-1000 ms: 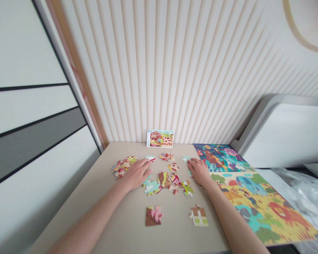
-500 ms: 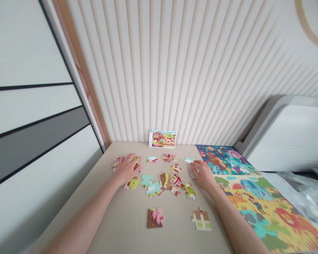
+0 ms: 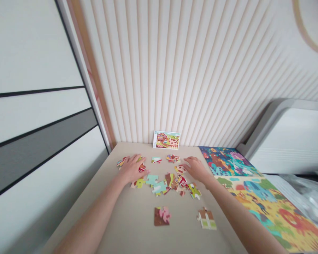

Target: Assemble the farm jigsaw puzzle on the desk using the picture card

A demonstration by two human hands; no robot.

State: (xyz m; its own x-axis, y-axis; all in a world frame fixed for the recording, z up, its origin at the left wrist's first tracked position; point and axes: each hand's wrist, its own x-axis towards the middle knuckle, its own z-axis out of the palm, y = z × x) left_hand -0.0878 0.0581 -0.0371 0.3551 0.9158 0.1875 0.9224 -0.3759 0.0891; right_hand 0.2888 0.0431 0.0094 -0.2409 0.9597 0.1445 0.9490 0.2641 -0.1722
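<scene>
Loose jigsaw pieces lie scattered on a beige table. My left hand lies flat with fingers spread on a cluster of pieces at the left. My right hand rests open, palm down, beside a red and white piece near the middle pile. A pink pig piece and a brown, white and green fence piece sit apart, nearer to me. A small farm picture card leans on the wall at the back.
A large, colourful finished puzzle covers the table's right side. A ribbed wall stands behind the table, with panelled wall at the left. A white and grey unit and clear plastic lie to the right.
My left hand slid left from the middle pieces onto the left cluster. My right hand moved left from the teal piece toward the middle pile. The camera view shifted slightly.
</scene>
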